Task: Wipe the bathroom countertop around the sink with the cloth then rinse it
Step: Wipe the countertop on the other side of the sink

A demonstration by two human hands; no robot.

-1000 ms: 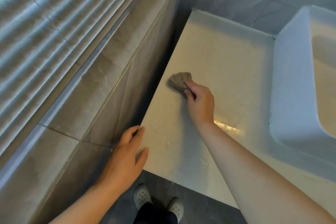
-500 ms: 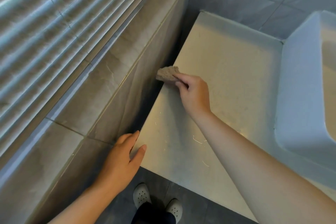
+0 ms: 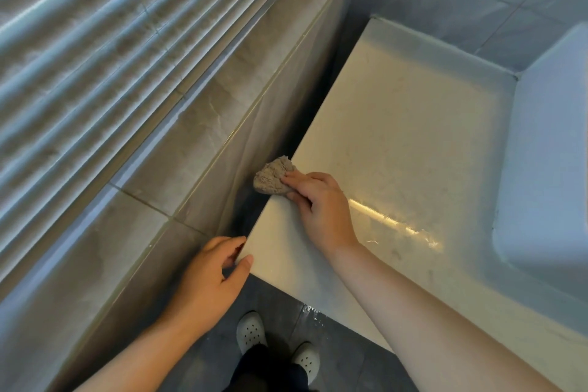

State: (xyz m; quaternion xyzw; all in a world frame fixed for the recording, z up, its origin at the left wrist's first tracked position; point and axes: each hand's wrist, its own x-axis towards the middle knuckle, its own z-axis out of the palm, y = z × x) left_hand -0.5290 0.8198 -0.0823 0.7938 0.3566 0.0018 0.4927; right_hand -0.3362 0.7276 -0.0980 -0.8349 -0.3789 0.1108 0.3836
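Now gripping 1 wadded cloth [image 3: 272, 177] w/ R hand [image 3: 321, 204], tip pointing off countertop [image 3: 397, 137] left edge; resting L hand [image 3: 206, 277], fingers loose, at corner.

A: Cloth [image 3: 272, 180]?
B: Nubby grey-beige fabric, matt.
A: Desk [image 3: 413, 153]?
B: Pale, stone-like, smooth and glossy, with a glare streak at centre right.
A: Sink [image 3: 547, 153]?
B: White, smooth, looks ceramic, soft sheen.
A: Ledge [image 3: 203, 124] on the left?
B: Grey veined tile, satin. Floor [image 3: 276, 299] is dark matt tile.
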